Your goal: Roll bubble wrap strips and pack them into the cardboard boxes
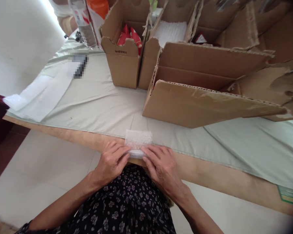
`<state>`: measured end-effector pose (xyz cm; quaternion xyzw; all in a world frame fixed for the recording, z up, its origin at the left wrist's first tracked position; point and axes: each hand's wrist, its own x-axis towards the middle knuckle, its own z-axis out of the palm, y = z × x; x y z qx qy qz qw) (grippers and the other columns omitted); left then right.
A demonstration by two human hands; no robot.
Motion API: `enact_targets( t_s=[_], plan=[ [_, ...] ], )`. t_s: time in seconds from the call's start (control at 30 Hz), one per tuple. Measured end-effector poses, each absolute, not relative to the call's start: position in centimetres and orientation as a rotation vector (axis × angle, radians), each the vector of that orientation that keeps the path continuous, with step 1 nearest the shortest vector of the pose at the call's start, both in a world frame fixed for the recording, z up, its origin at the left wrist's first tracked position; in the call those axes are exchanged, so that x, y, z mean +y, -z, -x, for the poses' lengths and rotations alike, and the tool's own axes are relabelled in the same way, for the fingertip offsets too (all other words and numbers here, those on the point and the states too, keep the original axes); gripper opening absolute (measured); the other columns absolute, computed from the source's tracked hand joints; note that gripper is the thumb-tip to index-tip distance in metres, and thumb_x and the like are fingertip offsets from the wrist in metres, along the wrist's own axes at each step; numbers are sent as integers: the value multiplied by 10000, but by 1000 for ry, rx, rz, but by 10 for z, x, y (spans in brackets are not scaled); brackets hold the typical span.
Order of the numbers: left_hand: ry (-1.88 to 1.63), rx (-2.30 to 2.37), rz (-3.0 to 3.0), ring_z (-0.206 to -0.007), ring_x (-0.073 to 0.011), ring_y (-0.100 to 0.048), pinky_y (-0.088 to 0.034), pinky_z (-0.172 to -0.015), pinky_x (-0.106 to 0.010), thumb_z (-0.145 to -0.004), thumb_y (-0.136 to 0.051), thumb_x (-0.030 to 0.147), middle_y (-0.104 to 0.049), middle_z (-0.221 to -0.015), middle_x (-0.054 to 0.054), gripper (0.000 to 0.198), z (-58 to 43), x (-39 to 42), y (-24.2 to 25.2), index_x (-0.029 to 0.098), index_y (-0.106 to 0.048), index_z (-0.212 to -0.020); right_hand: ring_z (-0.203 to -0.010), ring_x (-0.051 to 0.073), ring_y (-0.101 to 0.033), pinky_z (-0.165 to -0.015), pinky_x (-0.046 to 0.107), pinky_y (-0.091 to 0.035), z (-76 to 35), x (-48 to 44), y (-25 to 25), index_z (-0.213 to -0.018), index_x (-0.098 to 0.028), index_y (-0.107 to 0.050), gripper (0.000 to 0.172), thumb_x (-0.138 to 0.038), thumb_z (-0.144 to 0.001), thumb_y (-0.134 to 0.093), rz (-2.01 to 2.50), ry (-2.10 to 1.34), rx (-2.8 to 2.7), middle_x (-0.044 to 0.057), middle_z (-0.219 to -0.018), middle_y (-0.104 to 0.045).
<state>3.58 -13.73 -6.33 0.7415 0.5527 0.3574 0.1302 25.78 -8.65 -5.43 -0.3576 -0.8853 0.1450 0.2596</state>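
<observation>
At the table's near edge lies a small piece of bubble wrap, its far end flat on the cloth. The near end is rolled into a short, thick roll; whatever may be inside is hidden. My left hand grips the roll's left end between thumb and fingers. On the right end, my right hand holds it the same way, fingertips on top and thumb on the near side.
Cut-open cardboard boxes line the far side, some holding red packets and bubble wrap. White wrapping sheets lie at left on the pale green cloth. A plastic bottle stands behind them.
</observation>
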Motion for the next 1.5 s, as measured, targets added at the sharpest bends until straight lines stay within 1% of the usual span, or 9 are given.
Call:
enact_targets(
  t_s=[0.27,0.5,0.7,0.87,0.93,1.07,1.3,1.4,1.5],
  plan=[
    [-1014,1884,-2182,-936,-238,-663,-572,-841,-408,-1005,-589,267,-700,-1016,-101,192,-36,-112,68,170,-676,-1145,-1136,284,-606,-963,452,-446,-253,-81,56,-1234,-166,-654,249,-159,-998,-574,933,-237,-2512,122,-1234,-703],
    [-1198,1780,-1449,-861,-177,-743,-633,-774,-292,-960,-631,254,-773,-985,-47,187,-39,-152,58,206,-698,-1128,-948,230,-668,-876,407,-482,-243,-67,60,-1241,-188,-667,262,-137,-1020,-535,1003,-445,-2279,78,-1072,-761],
    [-1147,1281,-838,-1207,-250,-697,-543,-1090,-378,-937,-692,346,-728,-1304,-124,411,-61,-148,46,178,-657,-1311,-952,224,-685,-860,403,-496,-235,-90,55,-1237,-217,-628,242,-148,-1017,-556,941,-541,-2112,61,-1059,-763],
    [-1187,1148,-667,-1211,-244,-677,-506,-1101,-364,-935,-699,392,-719,-1311,-104,431,-76,-139,52,202,-642,-1317,-1011,231,-668,-880,409,-513,-240,-107,59,-1187,-242,-638,210,-172,-1010,-550,1028,-661,-2059,68,-1136,-726],
    [-1138,1209,-740,-1134,-235,-697,-532,-1029,-338,-949,-667,395,-735,-1262,-102,403,-76,-137,51,192,-650,-1297,-1095,255,-649,-943,432,-514,-252,-106,55,-1256,-246,-625,279,-231,-978,-611,1086,-703,-2026,90,-1193,-691],
    [-914,1255,-1104,-1053,-226,-688,-527,-946,-305,-953,-618,335,-746,-1203,-80,334,-73,-132,40,197,-685,-1249,-1197,249,-634,-1054,407,-505,-280,-96,33,-1513,-250,-447,684,-341,-899,-736,1115,-1077,-1974,101,-1318,-651],
    [-672,1233,-1277,-891,-193,-697,-542,-798,-264,-928,-609,348,-751,-993,-46,263,-88,-137,44,207,-694,-1133,-908,190,-697,-837,304,-545,-292,-87,18,-992,-223,-702,127,-213,-900,-615,1195,-1322,-2039,29,-963,-745],
    [-753,1186,-1252,-885,-192,-726,-580,-779,-268,-909,-639,331,-752,-993,-52,356,-81,-136,55,214,-641,-1245,-791,187,-701,-720,279,-558,-316,-82,2,-923,-243,-701,101,-282,-932,-608,1187,-1247,-2134,20,-862,-739],
    [-949,1230,-1438,-857,-174,-740,-606,-775,-260,-954,-610,288,-759,-955,-36,302,-68,-125,57,242,-642,-1250,-734,219,-709,-636,292,-572,-368,-67,-40,-969,-304,-710,168,-446,-956,-622,1345,-753,-2116,34,-870,-743]
  ],
)
